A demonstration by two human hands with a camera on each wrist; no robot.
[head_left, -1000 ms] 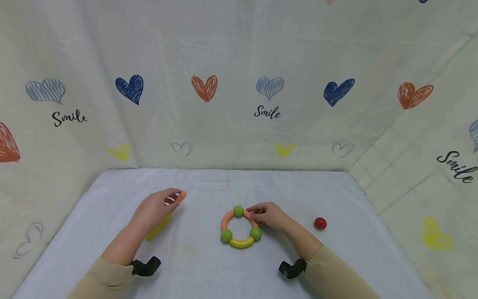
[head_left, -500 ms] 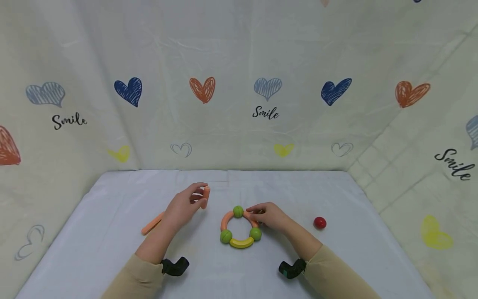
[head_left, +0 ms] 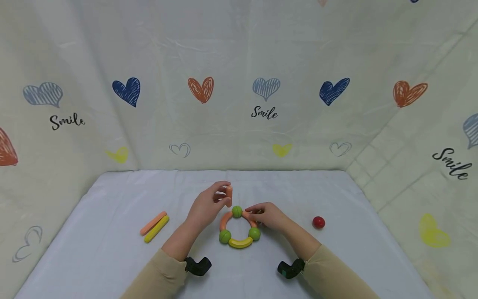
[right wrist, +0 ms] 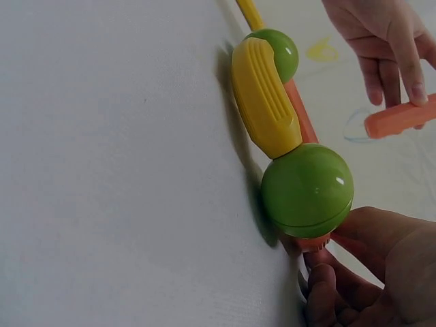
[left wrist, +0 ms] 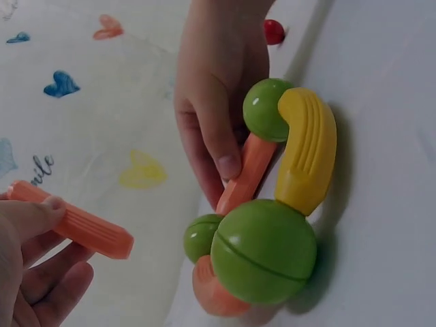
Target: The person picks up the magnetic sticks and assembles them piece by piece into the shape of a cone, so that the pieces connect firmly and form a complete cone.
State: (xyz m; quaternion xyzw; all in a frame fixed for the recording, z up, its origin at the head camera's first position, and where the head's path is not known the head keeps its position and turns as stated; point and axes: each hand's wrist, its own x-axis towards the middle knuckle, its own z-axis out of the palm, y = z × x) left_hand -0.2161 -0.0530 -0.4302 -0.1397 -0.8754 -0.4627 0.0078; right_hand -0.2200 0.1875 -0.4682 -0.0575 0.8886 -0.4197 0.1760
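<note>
On the white cloth lies a ring of curved rods, orange and yellow (head_left: 240, 243), joined by green balls (head_left: 225, 236). My right hand (head_left: 270, 216) pinches the orange curved rod (left wrist: 251, 174) on the ring's right side; the right wrist view partly hides that hold behind a green ball (right wrist: 308, 191). Just beyond the ring's far green ball (head_left: 237, 211), my left hand (head_left: 206, 204) holds a short straight orange rod (head_left: 229, 196) upright between thumb and fingers. In the left wrist view this ridged rod (left wrist: 75, 221) is apart from the ring.
To the left, a straight orange rod (head_left: 153, 223) and a yellow rod (head_left: 156, 229) lie side by side. A red ball (head_left: 318, 222) sits to the right. Behind the table (head_left: 123, 195) hangs a sheet (head_left: 239, 50) printed with hearts.
My left hand has moved right with the orange rod, from the left of the table to above the ring, and the rod has turned upright. My right hand has stayed on the ring.
</note>
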